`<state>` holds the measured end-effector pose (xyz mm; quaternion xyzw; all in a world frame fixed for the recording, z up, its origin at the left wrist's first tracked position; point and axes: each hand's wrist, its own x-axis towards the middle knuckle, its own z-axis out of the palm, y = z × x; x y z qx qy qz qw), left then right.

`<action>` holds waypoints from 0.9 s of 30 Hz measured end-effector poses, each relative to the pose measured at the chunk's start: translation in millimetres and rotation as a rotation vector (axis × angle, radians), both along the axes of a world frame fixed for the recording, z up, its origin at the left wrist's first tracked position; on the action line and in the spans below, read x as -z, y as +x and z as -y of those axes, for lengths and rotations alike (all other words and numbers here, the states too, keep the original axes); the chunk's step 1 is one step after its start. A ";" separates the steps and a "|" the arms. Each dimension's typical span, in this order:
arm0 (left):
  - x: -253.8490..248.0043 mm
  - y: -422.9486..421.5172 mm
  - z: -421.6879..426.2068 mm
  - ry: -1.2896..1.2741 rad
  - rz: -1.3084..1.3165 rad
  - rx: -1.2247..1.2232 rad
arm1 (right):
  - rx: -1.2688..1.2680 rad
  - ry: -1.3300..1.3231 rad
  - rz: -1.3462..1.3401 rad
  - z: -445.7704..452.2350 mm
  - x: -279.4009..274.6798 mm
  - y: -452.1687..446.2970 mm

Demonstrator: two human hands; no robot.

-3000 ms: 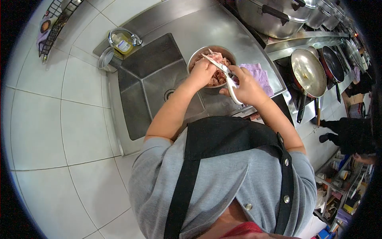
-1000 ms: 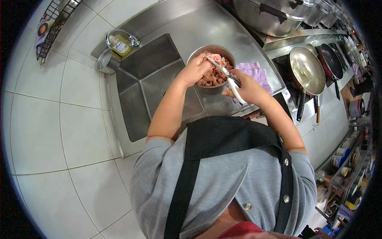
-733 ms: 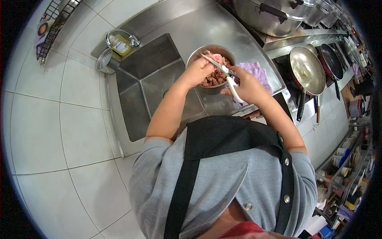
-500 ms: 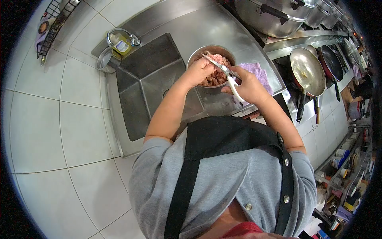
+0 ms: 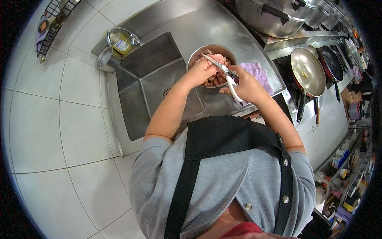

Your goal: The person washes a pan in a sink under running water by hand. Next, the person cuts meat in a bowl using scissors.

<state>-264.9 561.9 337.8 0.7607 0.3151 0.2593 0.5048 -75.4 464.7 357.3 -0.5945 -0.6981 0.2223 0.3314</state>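
A round metal pot [image 5: 192, 53] stands on the steel counter, holding pieces of raw meat [image 5: 217, 81]. My left hand [image 5: 201, 73] is over the pot's near left side, its fingers closed on a pale pink piece of meat [image 5: 208, 59]. My right hand [image 5: 247, 85] grips a pair of scissors with white handles [image 5: 233, 89] at the pot's right side. The scissor blades [image 5: 214, 61] point up and left across the meat, close to my left fingers. How far the blades are apart is hard to make out.
A purple cloth [image 5: 256, 75] lies right of the pot. To the left is a steel sink [image 5: 159, 55] with a tap [image 5: 135, 40] and a bottle of yellow liquid [image 5: 121, 45]. Frying pans [image 5: 307, 71] sit on the stove at right, and a large pot [image 5: 274, 20] stands behind.
The scissors' white handles have swung slightly left, closer together, as my right hand closes a little. My left hand stays over the pot with the meat.
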 end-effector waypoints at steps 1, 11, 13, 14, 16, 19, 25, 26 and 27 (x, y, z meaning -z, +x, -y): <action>-0.6 -0.8 -2.8 0.001 0.000 0.000 | 0.000 0.001 0.000 -0.1 -1.0 0.0; -5.1 -1.8 -2.9 0.124 0.054 0.072 | 0.026 -0.114 -0.013 -2.4 3.6 2.6; -6.4 0.1 1.4 0.187 0.013 0.055 | 0.009 0.004 -0.021 -1.0 2.4 -0.3; -0.6 1.7 -0.3 0.183 -0.129 0.055 | 0.001 -0.009 -0.039 -1.3 -1.6 -2.2; 2.3 4.1 -0.1 0.180 -0.270 0.054 | -0.007 -0.020 -0.057 -3.6 -4.0 -3.4; 3.2 4.1 0.1 0.228 -0.345 0.035 | -0.033 -0.021 -0.136 -7.7 -3.3 -3.0; -0.1 -9.8 -15.3 0.065 -0.158 -0.110 | 0.078 0.206 0.185 -11.2 -2.5 8.7; 2.9 -11.4 -17.5 -0.097 -0.074 -0.188 | 0.078 0.205 0.183 -10.2 -1.9 10.2; 1.5 -11.3 -16.9 0.029 -0.056 -0.234 | 0.079 0.207 0.258 -9.0 -1.8 11.4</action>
